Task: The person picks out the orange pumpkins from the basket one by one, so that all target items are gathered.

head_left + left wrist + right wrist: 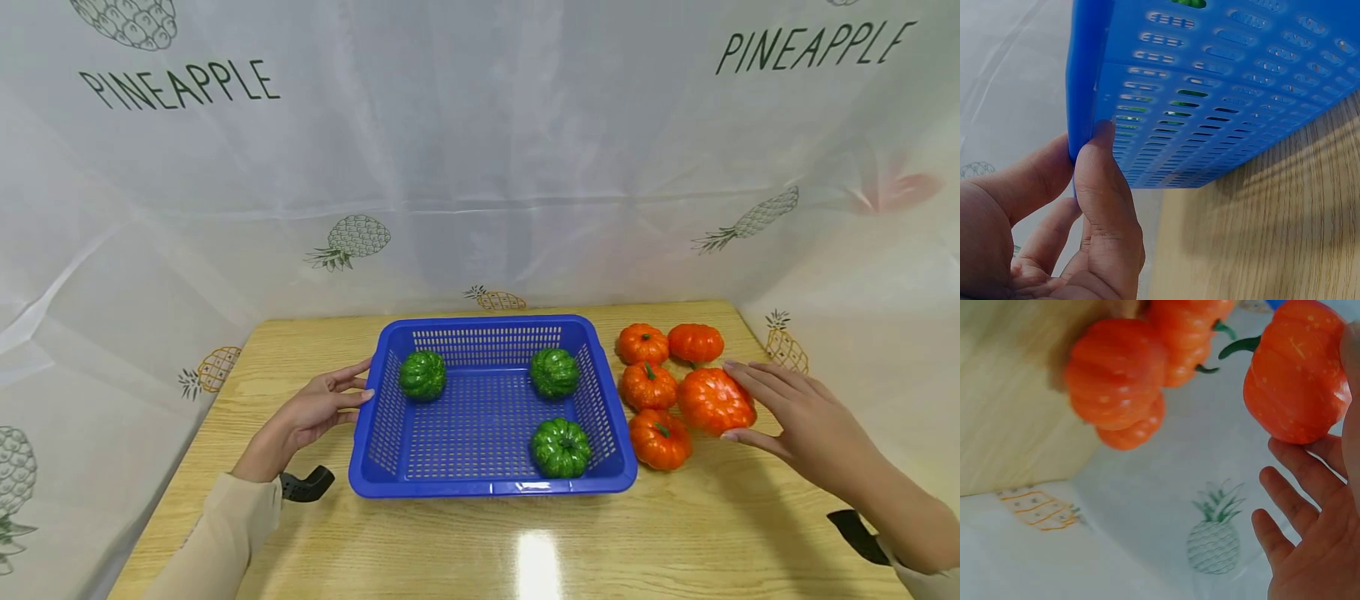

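A blue plastic basket (491, 490) with slotted walls stands mid-table. My left hand (322, 408) is at its left side, and the left wrist view shows thumb and fingers pinching the basket's rim (1085, 81). Inside are three green pumpkins, one at back left (423, 375), one at back right (554, 372) and one at front right (561, 447). My right hand (806, 417) grips an orange pumpkin (716, 402) between thumb and fingers. In the right wrist view this pumpkin (1297, 375) appears raised, its green stem pointing away from the palm.
Several more orange pumpkins lie right of the basket: two at the back (642, 343) (695, 342), one in the middle (648, 386) and one in front (660, 439). The wooden table (420, 550) meets a white pineapple-print sheet (480, 167) behind and at both sides.
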Tool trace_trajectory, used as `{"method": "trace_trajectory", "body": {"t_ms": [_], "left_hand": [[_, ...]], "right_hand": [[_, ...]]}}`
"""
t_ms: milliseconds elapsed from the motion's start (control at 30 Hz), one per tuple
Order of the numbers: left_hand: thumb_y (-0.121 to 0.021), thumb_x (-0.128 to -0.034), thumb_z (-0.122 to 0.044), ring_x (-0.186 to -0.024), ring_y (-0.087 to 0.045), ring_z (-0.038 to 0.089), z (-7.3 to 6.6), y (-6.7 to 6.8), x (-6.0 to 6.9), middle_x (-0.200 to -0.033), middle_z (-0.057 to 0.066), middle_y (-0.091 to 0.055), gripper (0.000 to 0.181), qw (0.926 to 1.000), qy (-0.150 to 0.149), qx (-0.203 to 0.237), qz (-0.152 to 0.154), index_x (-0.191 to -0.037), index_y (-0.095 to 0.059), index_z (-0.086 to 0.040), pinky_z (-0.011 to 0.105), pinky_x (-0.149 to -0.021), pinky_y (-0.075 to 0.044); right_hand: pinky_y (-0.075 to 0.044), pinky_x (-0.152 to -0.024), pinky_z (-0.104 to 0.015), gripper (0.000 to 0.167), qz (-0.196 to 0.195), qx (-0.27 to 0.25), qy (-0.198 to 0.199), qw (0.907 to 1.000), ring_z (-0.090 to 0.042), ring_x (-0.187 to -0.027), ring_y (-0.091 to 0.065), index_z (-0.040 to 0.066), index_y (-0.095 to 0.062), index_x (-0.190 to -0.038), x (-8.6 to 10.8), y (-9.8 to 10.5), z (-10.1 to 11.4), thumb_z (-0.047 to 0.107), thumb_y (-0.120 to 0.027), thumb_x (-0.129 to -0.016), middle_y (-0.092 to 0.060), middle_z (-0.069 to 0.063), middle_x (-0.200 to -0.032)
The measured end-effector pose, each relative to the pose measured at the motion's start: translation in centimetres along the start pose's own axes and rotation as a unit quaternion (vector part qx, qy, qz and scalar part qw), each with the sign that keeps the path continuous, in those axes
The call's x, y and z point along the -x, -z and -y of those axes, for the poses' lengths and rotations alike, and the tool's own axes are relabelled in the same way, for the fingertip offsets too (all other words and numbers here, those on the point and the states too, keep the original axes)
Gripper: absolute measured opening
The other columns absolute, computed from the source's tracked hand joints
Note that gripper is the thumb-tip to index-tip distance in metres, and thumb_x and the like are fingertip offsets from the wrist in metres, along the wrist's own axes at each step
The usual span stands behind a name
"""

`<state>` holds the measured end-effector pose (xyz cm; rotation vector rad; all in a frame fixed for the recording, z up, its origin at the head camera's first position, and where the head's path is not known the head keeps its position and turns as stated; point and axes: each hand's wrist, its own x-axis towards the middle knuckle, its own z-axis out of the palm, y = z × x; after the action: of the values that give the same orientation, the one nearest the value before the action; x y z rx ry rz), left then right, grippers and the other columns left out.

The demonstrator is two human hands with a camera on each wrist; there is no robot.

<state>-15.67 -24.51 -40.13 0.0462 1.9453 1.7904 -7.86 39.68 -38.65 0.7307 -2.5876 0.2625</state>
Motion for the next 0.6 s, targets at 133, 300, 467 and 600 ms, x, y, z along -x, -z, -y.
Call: {"method": "trace_trajectory", "body": {"t_ms": [133,300,467,600], "left_hand": [[-0.059,-0.1084,-0.006,-0.094,-0.072,0.010,-0.1,-0.1,-0.1,-0.130,0.008,-0.057,0.073,1.0000,0.003,-0.001,-0.003,-0.170,-0.019,-0.009,0.028,-0.084,-0.062],[-0.059,-0.1084,-0.006,-0.095,-0.072,0.010,-0.1,-0.1,-0.1,-0.131,0.008,-0.057,0.073,1.0000,0.002,-0.002,-0.003,-0.170,-0.019,-0.009,0.029,-0.085,-0.062],[-0.058,-0.1086,-0.005,-0.096,-0.072,0.010,0.0,-0.1,-0.1,-0.130,0.007,-0.058,0.072,1.0000,0.002,-0.001,-0.004,-0.170,-0.019,-0.008,0.029,-0.086,-0.062],[-0.058,-0.1086,-0.005,-0.096,-0.072,0.010,0.0,0.0,-0.1,-0.128,0.006,-0.059,0.072,1.0000,0.001,0.000,-0.003,-0.170,-0.019,-0.008,0.030,-0.086,-0.062]], "right_hand": [[-0.034,-0.115,-0.071,0.098,0.019,0.004,-0.010,0.9998,-0.049,-0.122,-0.054,0.008,-0.055,-0.154,1.2,-0.3,-0.6,0.052,-0.089,-0.073,-0.066,-0.026,-0.133],[-0.035,-0.110,-0.075,0.094,0.045,0.007,-0.031,0.9985,-0.051,-0.121,-0.054,0.003,-0.059,-0.148,2.3,-0.6,-1.3,0.044,-0.093,-0.071,-0.065,-0.028,-0.134],[-0.035,-0.106,-0.078,0.091,0.066,-0.010,-0.040,0.9970,-0.052,-0.120,-0.054,0.001,-0.060,-0.144,3.2,-1.2,-1.8,0.040,-0.095,-0.070,-0.064,-0.029,-0.134],[-0.025,-0.120,-0.073,0.091,0.068,-0.018,-0.027,0.9972,-0.051,-0.122,-0.053,0.002,-0.060,-0.146,4.0,-1.9,-2.2,0.041,-0.094,-0.071,-0.063,-0.028,-0.136]]}}
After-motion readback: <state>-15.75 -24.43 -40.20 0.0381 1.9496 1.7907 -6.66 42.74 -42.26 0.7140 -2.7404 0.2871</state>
